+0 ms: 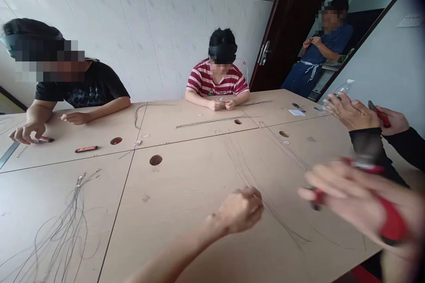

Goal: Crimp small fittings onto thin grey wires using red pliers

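Note:
My left hand (241, 210) is closed just above the table (186, 185), by a bundle of thin grey wires (237, 166); whether it pinches one is hidden. My right hand (358, 194), blurred by motion, is wrapped round red-handled pliers (393, 219) and raised over the right side of the table. The wires run on below and between my hands toward the front right. Another bundle of wires (75, 212), with small pieces at its upper end, lies spread on the left.
Beyond my right hand, a co-worker's dark-sleeved hands (352, 110) hold a red-handled tool. Two people sit across the table; another stands in the doorway. A red-black knife (86, 149), table holes (156, 160), a plastic bottle (345, 90) and further wires (212, 122) are around.

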`<action>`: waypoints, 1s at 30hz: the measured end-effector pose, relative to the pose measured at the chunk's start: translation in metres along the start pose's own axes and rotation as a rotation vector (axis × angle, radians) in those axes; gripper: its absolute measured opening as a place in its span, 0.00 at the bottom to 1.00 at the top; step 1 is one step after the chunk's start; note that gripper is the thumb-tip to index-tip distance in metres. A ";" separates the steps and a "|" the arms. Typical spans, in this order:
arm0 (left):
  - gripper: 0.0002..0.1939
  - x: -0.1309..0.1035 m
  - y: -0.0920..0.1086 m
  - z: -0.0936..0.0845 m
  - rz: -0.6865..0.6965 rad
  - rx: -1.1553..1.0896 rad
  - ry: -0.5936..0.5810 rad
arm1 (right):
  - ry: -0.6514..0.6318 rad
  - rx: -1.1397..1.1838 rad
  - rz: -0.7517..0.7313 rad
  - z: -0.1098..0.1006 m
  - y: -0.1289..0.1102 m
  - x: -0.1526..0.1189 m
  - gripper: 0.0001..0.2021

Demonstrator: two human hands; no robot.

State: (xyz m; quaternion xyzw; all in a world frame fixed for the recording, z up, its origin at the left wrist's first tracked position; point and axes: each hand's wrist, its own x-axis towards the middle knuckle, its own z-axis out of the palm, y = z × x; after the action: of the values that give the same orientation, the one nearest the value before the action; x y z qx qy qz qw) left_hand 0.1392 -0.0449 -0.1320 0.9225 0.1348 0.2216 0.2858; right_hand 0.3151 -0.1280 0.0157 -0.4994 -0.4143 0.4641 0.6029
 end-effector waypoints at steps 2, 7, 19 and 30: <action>0.11 -0.004 -0.004 -0.042 -0.128 -0.151 0.208 | -0.218 0.209 0.189 0.036 0.013 0.013 0.13; 0.13 -0.021 -0.012 -0.129 -0.415 -0.319 0.568 | -0.395 0.291 0.311 0.108 0.040 0.070 0.08; 0.17 -0.049 -0.024 -0.175 -0.527 -0.671 0.547 | -0.566 0.220 0.241 0.158 0.074 0.117 0.07; 0.13 -0.056 -0.026 -0.180 -0.592 -0.607 0.562 | -0.553 -0.044 0.155 0.158 0.086 0.117 0.08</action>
State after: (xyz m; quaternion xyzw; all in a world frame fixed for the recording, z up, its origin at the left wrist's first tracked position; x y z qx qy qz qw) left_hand -0.0001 0.0393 -0.0333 0.6249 0.3917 0.3997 0.5444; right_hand 0.1766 0.0268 -0.0396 -0.3970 -0.5335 0.6183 0.4188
